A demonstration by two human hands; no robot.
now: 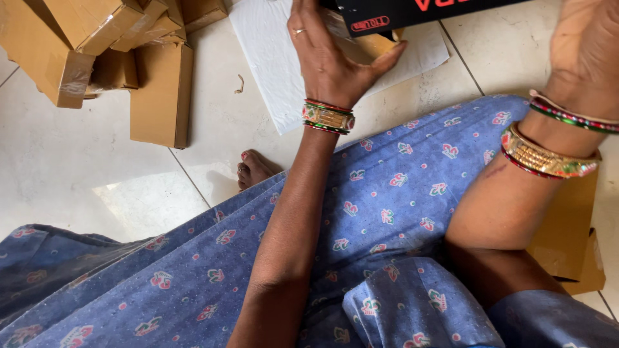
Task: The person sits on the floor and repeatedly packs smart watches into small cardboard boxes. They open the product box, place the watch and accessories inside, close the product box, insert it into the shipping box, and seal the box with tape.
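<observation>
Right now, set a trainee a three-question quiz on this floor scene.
1. True or false: the left hand rests on a tan cardboard piece under the black box.
2. Where is the stack of cardboard boxes? A) upper left on the tiled floor B) on the lap C) under the white sheet
3. Fill in: the right hand is at the frame's upper ____ edge, and what it holds cannot be seen.

Key: 1 true; 2 A; 3 right
</observation>
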